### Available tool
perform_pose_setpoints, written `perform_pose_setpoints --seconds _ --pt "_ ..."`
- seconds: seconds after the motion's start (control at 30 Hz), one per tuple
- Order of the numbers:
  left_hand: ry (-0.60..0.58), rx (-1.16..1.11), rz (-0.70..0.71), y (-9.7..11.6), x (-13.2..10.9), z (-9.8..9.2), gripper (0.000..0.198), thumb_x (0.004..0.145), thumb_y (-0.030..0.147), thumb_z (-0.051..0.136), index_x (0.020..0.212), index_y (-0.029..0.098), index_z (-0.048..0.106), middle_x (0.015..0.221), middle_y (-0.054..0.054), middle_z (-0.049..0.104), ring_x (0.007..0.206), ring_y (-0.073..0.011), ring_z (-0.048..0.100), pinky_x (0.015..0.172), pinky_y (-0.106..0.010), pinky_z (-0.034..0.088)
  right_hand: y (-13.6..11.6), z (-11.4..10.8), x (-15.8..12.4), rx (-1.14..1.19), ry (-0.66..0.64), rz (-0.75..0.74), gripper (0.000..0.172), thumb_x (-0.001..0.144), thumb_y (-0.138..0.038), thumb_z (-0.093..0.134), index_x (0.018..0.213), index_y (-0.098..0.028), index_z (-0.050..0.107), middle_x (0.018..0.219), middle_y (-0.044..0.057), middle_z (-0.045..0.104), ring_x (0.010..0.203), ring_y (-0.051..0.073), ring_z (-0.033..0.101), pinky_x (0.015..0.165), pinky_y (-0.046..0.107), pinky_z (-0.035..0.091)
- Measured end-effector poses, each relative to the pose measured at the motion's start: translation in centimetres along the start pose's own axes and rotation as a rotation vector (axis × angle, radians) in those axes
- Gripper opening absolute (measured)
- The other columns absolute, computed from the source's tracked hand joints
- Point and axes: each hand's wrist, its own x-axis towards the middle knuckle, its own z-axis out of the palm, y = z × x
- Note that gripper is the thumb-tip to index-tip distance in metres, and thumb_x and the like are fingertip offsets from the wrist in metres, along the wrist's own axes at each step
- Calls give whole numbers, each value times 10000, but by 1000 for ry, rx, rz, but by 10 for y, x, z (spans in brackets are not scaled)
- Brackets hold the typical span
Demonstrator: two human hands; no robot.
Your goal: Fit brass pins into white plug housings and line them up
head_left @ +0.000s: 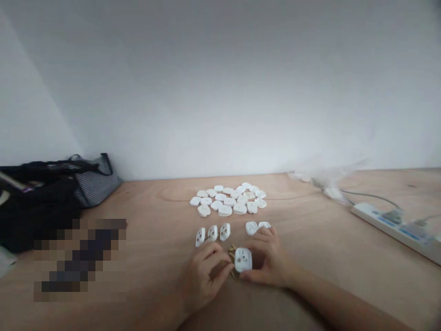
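Note:
My right hand [270,259] grips a white plastic plug housing [243,260] by its edges, its inner side with small recesses turned toward me. Close by on the left, my left hand [208,273] has thumb and index finger pinched together; whatever is between them is too small to make out. Small brass-coloured pieces [233,249] lie on the table between the hands. Just beyond my left hand stands a row of three white housings [212,233] with metal parts in them. Two more white housings [251,228] lie behind my right hand, one partly covered by its fingers.
Farther back, a cluster of several white plastic plug parts [229,201] covers the wooden table [155,257]. A power strip [396,227] with cables and clear plastic wrapping [330,184] lie at right. A black bag [37,207] and a blurred-out dark object [81,257] are at left.

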Motion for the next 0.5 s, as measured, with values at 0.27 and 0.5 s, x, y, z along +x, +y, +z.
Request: perform_pose_setpoints --seconds 0.27,0.5 --pt "-196 -71 -40 -14 -1 6 150 867 198 557 937 200 689 838 -42 602 799 -175 579 724 -278 453 8 -1 -1 -12 28 10 393 596 -465 752 929 -277 664 825 3 651 829 220 510 771 361 293" --pt "-146 -131 -113 -9 1 4 139 877 144 505 797 173 615 818 -24 616 787 -157 590 721 -252 451 8 1 -1 -1 7 -1 423 578 -483 757 932 -274 660 830 0 648 836 220 510 776 366 290"
